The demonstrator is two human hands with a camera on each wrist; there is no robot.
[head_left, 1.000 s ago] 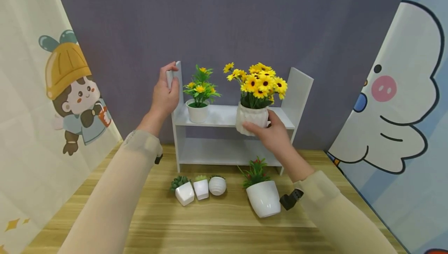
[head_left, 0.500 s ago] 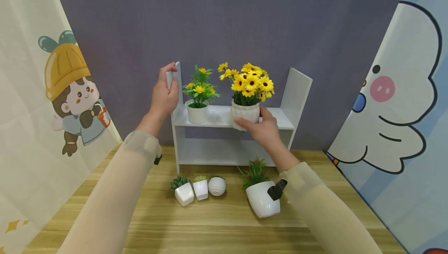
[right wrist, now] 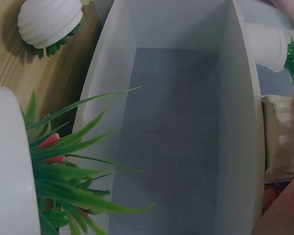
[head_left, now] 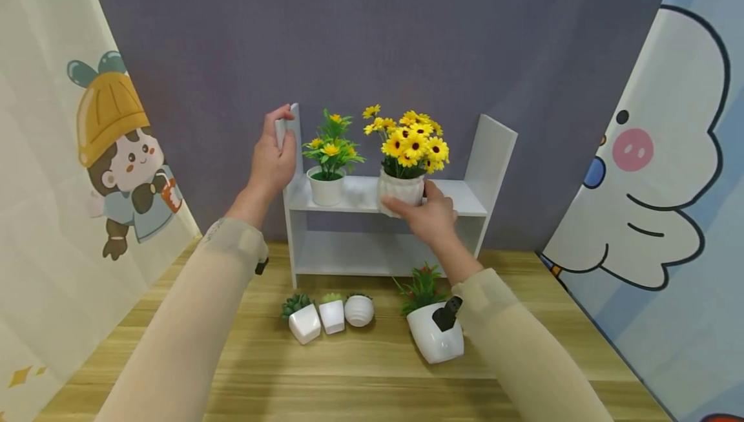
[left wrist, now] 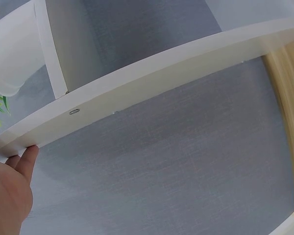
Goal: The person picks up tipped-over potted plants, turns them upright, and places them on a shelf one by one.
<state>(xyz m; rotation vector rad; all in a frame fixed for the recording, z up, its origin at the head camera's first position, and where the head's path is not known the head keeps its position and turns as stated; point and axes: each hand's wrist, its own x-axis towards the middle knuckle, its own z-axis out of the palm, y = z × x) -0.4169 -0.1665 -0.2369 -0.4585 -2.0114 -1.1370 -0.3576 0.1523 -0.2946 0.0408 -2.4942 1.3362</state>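
Note:
My right hand point(head_left: 431, 214) grips a ribbed white pot of yellow daisy-like flowers point(head_left: 401, 192) around its side, thumb across the front. The pot stands at the front of the upper board of a white two-tier shelf point(head_left: 360, 190); in the right wrist view the ribbed pot point(right wrist: 283, 139) sits right at that board. At the shelf's left side panel, my left hand point(head_left: 273, 157) holds the upper end, fingers over its edge; the left wrist view shows the fingers point(left wrist: 28, 161) against the panel. Left of the flowers, a smaller white pot with a yellow-flowered plant point(head_left: 327, 189) stands on the same board.
On the wooden table point(head_left: 325, 383) before the shelf lie a dark green succulent pot point(head_left: 305, 324), a small square pot point(head_left: 332, 316) and a round ribbed pot point(head_left: 359, 311). A larger white pot with red-flecked grass point(head_left: 430, 341) lies tilted under my right forearm.
My right hand has moved the flower pot left and slightly down, closer to the smaller plant on the upper board. My left hand stays on the side panel.

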